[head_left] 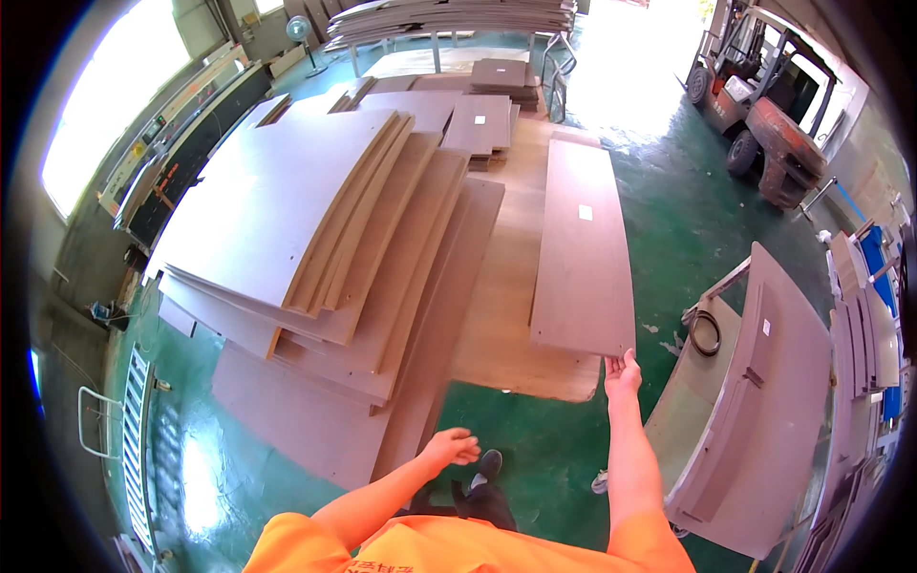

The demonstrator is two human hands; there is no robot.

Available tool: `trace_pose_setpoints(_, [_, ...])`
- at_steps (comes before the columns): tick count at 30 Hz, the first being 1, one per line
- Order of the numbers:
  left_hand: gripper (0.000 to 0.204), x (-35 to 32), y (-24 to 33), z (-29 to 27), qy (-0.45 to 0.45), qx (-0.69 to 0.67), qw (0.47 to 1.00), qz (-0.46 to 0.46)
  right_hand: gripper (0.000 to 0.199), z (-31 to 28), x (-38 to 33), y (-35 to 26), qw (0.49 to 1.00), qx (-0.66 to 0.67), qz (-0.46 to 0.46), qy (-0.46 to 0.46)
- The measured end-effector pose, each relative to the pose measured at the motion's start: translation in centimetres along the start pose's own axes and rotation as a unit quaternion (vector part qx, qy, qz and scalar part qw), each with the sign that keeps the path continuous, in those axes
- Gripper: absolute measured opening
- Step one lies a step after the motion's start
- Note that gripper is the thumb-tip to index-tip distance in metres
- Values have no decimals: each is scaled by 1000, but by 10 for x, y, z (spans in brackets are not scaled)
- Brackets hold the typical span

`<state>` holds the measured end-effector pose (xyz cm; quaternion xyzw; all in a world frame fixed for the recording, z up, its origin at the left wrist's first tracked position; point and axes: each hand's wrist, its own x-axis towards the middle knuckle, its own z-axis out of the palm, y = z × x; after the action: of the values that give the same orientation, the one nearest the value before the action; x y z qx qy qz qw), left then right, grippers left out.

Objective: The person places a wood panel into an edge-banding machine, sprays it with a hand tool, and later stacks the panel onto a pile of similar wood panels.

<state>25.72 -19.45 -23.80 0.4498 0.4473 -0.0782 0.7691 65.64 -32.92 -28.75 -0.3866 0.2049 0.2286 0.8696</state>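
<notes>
A long brownish board with a small white label lies on a pale wooden sheet in front of me, slightly to the right. At its near right corner my right hand has its fingers at the edge, holding it. My left hand hangs in the air with loosely bent fingers and nothing in them, close to the near edge of a lower brown panel. Left of the board rises an uneven stack of large panels, their edges stepped.
A cart with leaning panels and a coiled black band stands at right. A red forklift is parked at far right. More board piles lie behind. A white metal rack stands at left on the green floor.
</notes>
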Motion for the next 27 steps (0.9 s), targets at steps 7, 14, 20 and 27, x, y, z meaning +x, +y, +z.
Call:
trace_pose_setpoints(7, [57,-102,-89,-58,53,4,998,-26,36,-145,-65,148,883,-458,97,23])
trace_pose_setpoints(14, [43,-170,-88,-87,-30,102,990,96,32,-220,-279,229,726,-611,310,-64])
trace_pose_setpoints(20, [24,-325,-7,-188,-154,101,857,481,31,-248,-375,279,544,-757,240,-271])
trace_pose_setpoints(27, [21,-552,11,-282,-287,-143,618,718,41,-135,-529,412,415,-814,153,-377])
